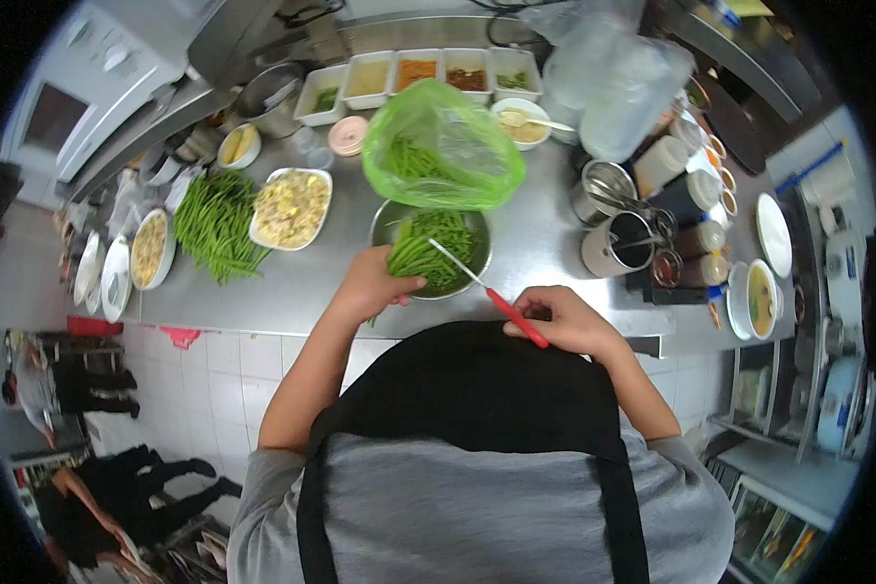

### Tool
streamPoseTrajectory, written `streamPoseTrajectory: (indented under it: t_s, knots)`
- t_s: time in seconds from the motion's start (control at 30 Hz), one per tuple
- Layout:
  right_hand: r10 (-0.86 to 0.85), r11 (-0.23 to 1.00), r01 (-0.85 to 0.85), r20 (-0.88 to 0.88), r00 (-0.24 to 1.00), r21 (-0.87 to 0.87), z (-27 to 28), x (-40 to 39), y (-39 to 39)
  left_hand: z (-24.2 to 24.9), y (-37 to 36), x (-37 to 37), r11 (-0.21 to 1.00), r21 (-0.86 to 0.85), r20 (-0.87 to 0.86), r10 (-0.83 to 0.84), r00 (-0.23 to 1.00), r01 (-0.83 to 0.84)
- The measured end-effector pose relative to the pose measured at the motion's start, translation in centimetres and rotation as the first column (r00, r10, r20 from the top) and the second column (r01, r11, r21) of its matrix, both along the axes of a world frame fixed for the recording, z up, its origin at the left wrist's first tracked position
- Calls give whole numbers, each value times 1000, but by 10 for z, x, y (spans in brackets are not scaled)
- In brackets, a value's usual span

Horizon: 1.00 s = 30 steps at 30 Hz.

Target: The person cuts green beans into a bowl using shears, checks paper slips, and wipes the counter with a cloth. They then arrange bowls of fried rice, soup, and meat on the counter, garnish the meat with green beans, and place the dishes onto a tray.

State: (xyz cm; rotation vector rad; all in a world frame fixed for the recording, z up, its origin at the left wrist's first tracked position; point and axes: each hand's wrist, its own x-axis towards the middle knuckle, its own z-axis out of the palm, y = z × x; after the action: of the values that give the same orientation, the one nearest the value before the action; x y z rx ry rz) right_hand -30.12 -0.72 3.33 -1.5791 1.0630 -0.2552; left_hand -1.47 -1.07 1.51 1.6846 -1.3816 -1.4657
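My left hand (372, 282) grips a bunch of green beans (417, 255) at the near rim of a metal bowl (479, 255) that holds more beans. My right hand (566, 319) holds a red-handled knife (504, 309); its thin blade points up and left over the bowl. Behind the bowl stands a green plastic bag (443, 146) with beans inside.
A loose pile of green beans (216, 222) and a plate of pale food (291, 206) lie left on the steel counter (540, 229). Sauce trays (417, 74) line the back. Metal canisters (613, 245) and jars stand right. People are on the floor at lower left.
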Motion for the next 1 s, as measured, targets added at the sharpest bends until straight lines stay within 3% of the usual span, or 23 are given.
streamPoseTrajectory:
  t_s: [0.13, 0.23, 0.83, 1.0]
  knots:
    - [-53, 994, 45, 87, 995, 99, -3, 8, -2, 6, 1, -7, 1000, 17, 120, -16, 993, 14]
    - [-48, 988, 39, 57, 997, 152, -2, 12, -8, 9, 2, -11, 998, -19, 215, -55, 975, 61]
    - [-64, 986, 56, 41, 997, 156, -16, 14, -13, 15, -4, -11, 992, 8, 296, -125, 947, 128]
    - [-60, 992, 60, -1, 998, 110, 4, 4, -8, 23, -7, -7, 989, 55, 321, -149, 935, 139]
